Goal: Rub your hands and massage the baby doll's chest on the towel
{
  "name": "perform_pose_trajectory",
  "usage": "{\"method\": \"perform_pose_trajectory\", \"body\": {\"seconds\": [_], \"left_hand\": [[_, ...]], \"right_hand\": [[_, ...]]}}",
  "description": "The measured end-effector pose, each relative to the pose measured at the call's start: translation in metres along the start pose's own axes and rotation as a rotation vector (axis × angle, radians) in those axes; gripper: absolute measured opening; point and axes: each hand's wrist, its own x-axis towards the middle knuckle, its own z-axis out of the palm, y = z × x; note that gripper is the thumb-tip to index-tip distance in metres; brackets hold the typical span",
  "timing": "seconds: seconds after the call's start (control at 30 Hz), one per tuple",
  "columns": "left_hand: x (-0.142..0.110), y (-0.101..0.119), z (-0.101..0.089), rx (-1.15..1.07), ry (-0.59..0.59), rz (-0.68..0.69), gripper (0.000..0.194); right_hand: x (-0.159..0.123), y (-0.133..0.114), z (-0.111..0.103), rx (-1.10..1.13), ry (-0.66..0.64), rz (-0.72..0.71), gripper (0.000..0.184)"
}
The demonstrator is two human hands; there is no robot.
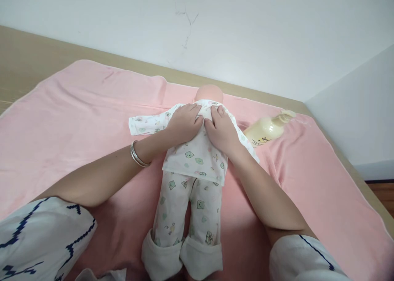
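A baby doll (209, 93) lies on a pink blanket, its head toward the wall. It wears a white printed top (193, 157) and matching trousers (172, 207) with wide turned-up cuffs. Across the upper left of the top rests my left hand (186, 123), fingers stretched out over the cloth. My right hand (222, 129) lies flat on the upper right, its thumb close to the left thumb. Both palms touch the cloth and hold nothing. The top's left sleeve (144, 125) extends sideways on the blanket. The doll's face cannot be seen.
The pink blanket (92, 104) covers most of the wooden table (27, 47). A pale yellow pump bottle (269, 129) lies tilted on its side right of the doll. White walls (123, 22) stand behind and at the right. Some whitish cloth (101, 275) shows at the bottom edge.
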Motion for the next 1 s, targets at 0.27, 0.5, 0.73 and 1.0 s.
{"method": "perform_pose_trajectory", "body": {"seconds": [0.27,0.5,0.73,1.0], "left_hand": [[0.004,-0.004,-0.01,-0.082,-0.039,-0.021,0.032],[0.006,-0.008,-0.01,-0.119,-0.008,-0.067,0.014],[0.005,-0.009,-0.007,-0.253,0.017,-0.079,0.017],[-0.003,0.005,-0.008,-0.018,-0.004,-0.073,0.021]], "right_hand": [[-0.011,-0.014,-0.004,-0.122,-0.009,0.048,0.065],[-0.048,-0.038,-0.006,-0.333,0.013,-0.126,0.062],[-0.051,-0.039,-0.005,-0.351,0.025,-0.125,0.06],[-0.024,-0.02,-0.013,-0.173,-0.033,-0.045,0.061]]}}
